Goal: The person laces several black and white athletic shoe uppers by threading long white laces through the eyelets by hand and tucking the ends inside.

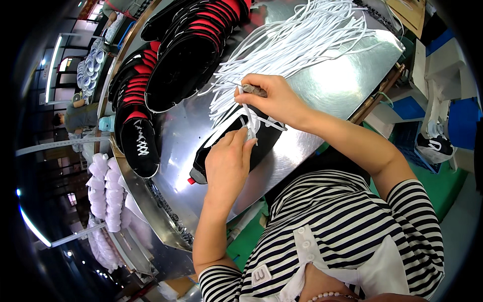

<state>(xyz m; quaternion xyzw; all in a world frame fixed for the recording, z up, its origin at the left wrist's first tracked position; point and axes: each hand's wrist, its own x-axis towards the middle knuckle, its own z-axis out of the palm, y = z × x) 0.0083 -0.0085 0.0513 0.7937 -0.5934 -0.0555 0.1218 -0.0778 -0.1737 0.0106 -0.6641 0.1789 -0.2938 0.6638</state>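
Observation:
A black shoe upper (pixel 267 145) with a red tab at one end lies on the metal tabletop beneath both hands. My left hand (pixel 229 158) is closed over it, fingertips pinching at the white lace (pixel 252 126) by the eyelets. Just above, my right hand (pixel 274 98) grips a thin tool with a grey-brown wrapped handle (pixel 254 90). A strand of white lace runs from beside that tool down to the upper. The tool's tip is hard to make out. Beyond the hands spreads a heap of loose white shoelaces (pixel 287 45).
Stacked black-and-red shoe uppers (pixel 186 60) stand at the far left, beside another row with a laced black upper (pixel 138 146) in front. The shiny metal tabletop (pixel 332 75) ends in an edge near my body. Blue crates (pixel 410 146) stand at the right; a person (pixel 80 116) is in the left background.

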